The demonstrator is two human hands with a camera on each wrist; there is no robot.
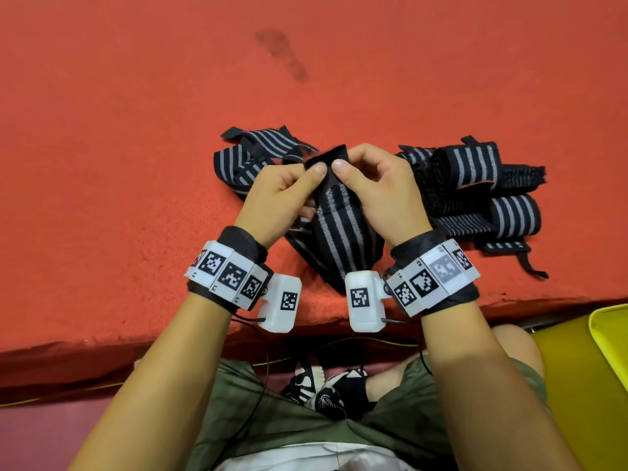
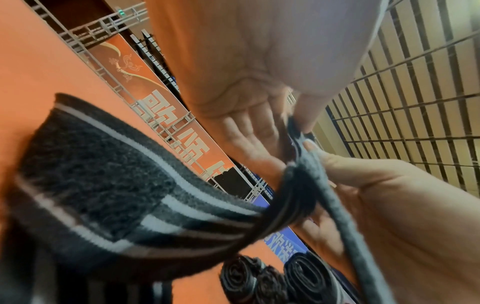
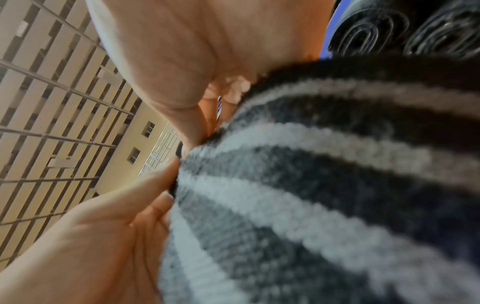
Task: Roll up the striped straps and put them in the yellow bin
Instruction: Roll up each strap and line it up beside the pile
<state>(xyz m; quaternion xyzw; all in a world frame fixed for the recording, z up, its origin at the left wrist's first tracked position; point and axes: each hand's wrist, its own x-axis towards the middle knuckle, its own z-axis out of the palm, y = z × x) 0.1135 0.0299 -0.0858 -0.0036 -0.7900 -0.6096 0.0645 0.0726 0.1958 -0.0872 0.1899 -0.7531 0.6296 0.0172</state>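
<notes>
Red, felt-like cloth point(image 1: 136, 164) covers the table seen from the head camera, with a dark stain point(image 1: 282, 54) far off. Both hands meet above its near edge. The left hand point(image 1: 278, 198) and the right hand point(image 1: 377, 192) each pinch the plain black end of a striped strap point(image 1: 339, 229) between thumb and curled fingers, thumbs nearly touching. The strap, black knit with grey lengthwise stripes, hangs down between the wrists towards the table edge. To the left lies a loose, crumpled strap point(image 1: 244, 158). To the right rest rolled straps point(image 1: 475, 185), tight cylinders among flat ends. A yellow bin point(image 1: 611, 331) shows only its rim at the lower right, off the table beside the person's knee.

From the left wrist camera, the left hand point(image 2: 389, 205) grips the strap's fuzzy grey edge point(image 2: 324, 185) against the thumb, while the right hand point(image 2: 246, 123) holds it from above. Spiral roll ends point(image 2: 272, 281) sit below.

From the right wrist camera, the ribbed strap point(image 3: 324, 185) fills the frame, blurred. The right hand point(image 3: 168, 72) and the left hand point(image 3: 103, 226) both clasp its edge.
</notes>
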